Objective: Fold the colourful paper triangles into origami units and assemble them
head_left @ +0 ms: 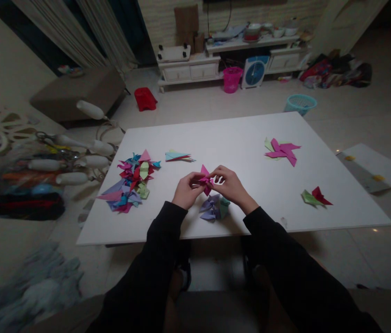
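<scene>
Beyond the white bench, a white cabinet is standing against the wall, with a pink basket and a blue-and-white box fan resting at its front. A red stool and a turquoise basket are sitting on the tiled floor. Over the near middle of the bench, the left hand and the right hand are holding a pink folded paper piece between them, its pointed tip sticking up above the fingers. Both hands' fingers are closing on it, pinching from opposite sides. Just below the hands, a lavender folded paper piece is lying beside a teal one. Toward the left side of the bench, a multicoloured pile of folded paper pieces is spreading out, while a flat stack of folded papers is lying between it and the hands. On the right side, a pink-and-green group of folded papers is resting farther back, and a red-and-green pair is lying nearer.
</scene>
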